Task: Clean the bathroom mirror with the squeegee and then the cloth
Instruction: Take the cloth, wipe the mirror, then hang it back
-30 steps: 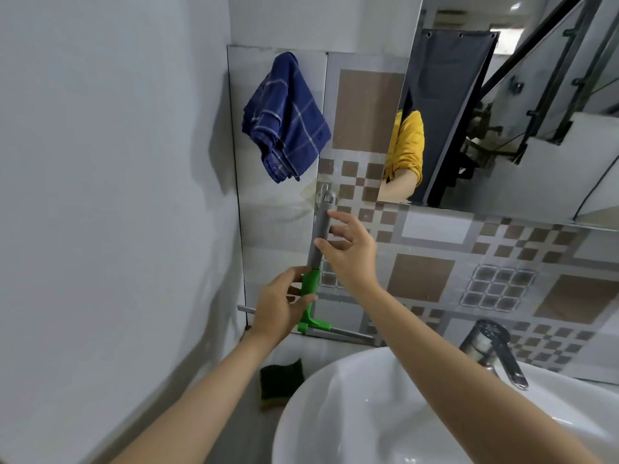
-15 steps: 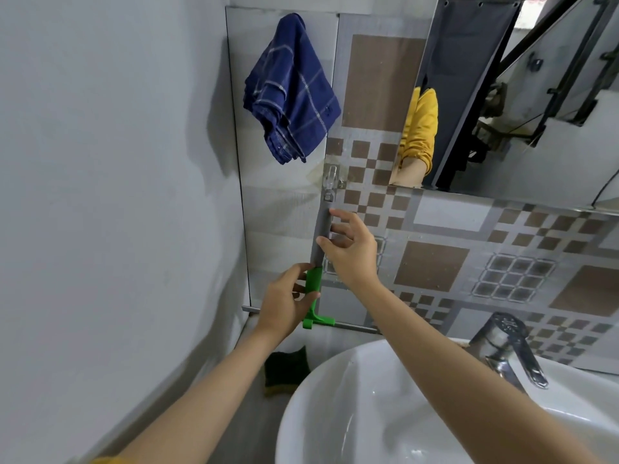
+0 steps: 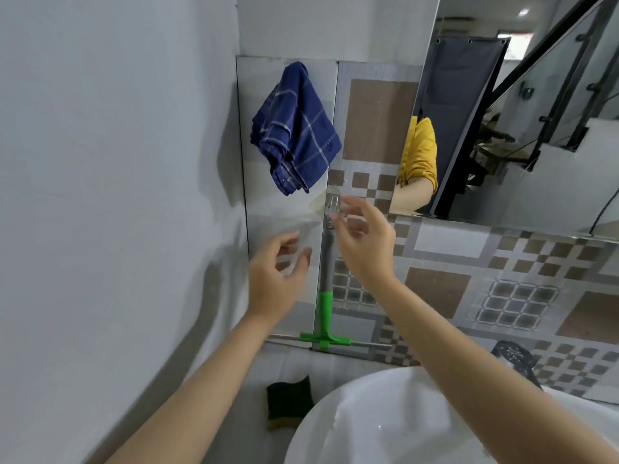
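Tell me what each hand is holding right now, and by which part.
Nothing: left hand and right hand are open beside the squeegee, which hangs from the hook.

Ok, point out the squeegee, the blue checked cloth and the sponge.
squeegee (image 3: 325, 306), head view, green part of handle
blue checked cloth (image 3: 298, 128), head view, middle of hanging fabric
sponge (image 3: 289, 401), head view, dark green top

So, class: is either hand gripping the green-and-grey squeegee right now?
No: the green-and-grey squeegee hangs from the wall hook, with the left hand and right hand open beside it.
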